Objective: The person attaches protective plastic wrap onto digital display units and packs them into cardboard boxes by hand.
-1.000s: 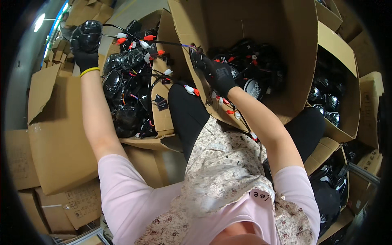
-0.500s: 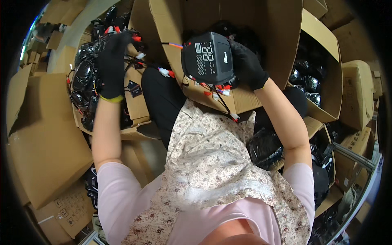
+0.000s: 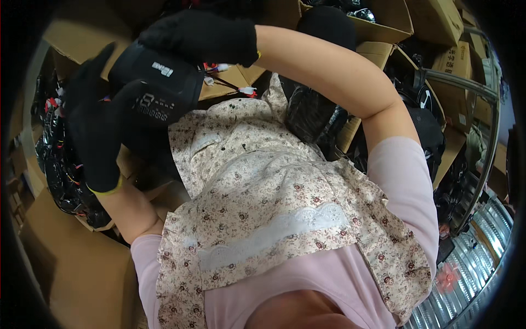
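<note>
A black digital display unit [image 3: 164, 82] with lit white segments is tilted and turned in the upper left. My right hand [image 3: 203, 39], in a black glove, is closed over its upper edge. My left hand [image 3: 96, 118], also black-gloved, is at the unit's left side with thumb and forefinger spread apart. Its thumb overlaps the lit face; whether it touches cannot be made out. Dark leads with white and red connectors [image 3: 249, 91] hang to the right of the unit, over the apron's top edge.
Left of my left hand lie several plastic-wrapped black parts with wires [image 3: 57, 170]. A large cardboard box [image 3: 82, 257] stands at the lower left. On the right are an open carton [image 3: 383, 24], a black wrapped bundle [image 3: 312, 112] and a metal rack [image 3: 460, 82].
The display unit has moved left in the picture and turned, with my right hand now over its top. My left hand has come from the wired parts to the unit's side. The view has shifted.
</note>
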Demonstrator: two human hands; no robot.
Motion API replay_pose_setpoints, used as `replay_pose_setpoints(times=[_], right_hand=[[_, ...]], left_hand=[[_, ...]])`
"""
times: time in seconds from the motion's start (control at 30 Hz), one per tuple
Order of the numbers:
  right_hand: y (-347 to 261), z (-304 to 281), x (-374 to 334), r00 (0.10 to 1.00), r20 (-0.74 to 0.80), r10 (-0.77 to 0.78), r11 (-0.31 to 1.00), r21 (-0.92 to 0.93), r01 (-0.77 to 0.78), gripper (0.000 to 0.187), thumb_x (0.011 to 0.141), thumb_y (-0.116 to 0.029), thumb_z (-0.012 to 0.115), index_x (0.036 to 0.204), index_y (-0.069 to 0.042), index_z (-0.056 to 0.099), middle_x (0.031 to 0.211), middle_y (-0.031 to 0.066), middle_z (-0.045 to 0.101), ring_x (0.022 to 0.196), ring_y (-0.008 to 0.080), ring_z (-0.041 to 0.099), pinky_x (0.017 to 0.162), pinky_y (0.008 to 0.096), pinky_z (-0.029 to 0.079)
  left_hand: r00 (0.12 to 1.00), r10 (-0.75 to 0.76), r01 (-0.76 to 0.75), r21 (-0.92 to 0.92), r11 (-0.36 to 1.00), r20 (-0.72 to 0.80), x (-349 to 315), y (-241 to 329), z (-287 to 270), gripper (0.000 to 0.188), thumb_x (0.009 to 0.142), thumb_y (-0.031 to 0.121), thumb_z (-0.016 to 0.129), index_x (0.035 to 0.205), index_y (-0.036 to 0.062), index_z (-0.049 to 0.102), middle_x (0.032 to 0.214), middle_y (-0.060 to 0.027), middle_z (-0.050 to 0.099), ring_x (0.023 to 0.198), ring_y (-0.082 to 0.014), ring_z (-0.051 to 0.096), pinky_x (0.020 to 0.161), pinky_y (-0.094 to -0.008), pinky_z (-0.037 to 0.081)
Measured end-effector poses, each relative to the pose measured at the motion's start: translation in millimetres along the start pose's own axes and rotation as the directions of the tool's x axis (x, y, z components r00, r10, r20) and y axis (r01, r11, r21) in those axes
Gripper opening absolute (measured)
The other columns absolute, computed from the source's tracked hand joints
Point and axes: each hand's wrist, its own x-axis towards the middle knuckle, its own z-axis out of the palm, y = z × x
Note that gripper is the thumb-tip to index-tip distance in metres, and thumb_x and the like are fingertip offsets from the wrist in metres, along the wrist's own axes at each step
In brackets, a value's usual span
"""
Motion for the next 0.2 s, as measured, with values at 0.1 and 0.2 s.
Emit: replay_pose_setpoints(times=[0.1, 0.2], right_hand=[[-38, -12, 6, 0.678, 0.414, 0.607, 0.558, 0.386, -0.735, 0.049, 0.095, -0.037, 0.064, 0.13, -0.003, 0.058, 0.121, 0.0169, 0.064, 0.107, 0.025, 0.066, 0.096, 0.0349, 0.052], [-62, -23, -31, 0.898, -0.054, 0.437, 0.891, 0.157, -0.425, 0.063, 0.083, -0.054, 0.069, 0.13, -0.013, 0.062, 0.124, 0.0202, 0.065, 0.107, 0.0311, 0.066, 0.099, 0.0404, 0.049]], left_hand=[[0.893, -0.117, 0.376, -0.576, 0.726, 0.435, 5, -22, 33, 0.057, 0.076, 0.009, 0.077, 0.129, 0.0001, 0.059, 0.111, -0.0095, 0.069, 0.106, -0.0183, 0.062, 0.095, -0.032, 0.047], [0.74, -0.016, 0.606, -0.656, 0.45, 0.672, -2, -35, 45, 0.058, 0.077, 0.007, 0.076, 0.131, -0.0031, 0.057, 0.118, -0.0079, 0.068, 0.109, -0.0176, 0.062, 0.098, -0.0316, 0.047]])
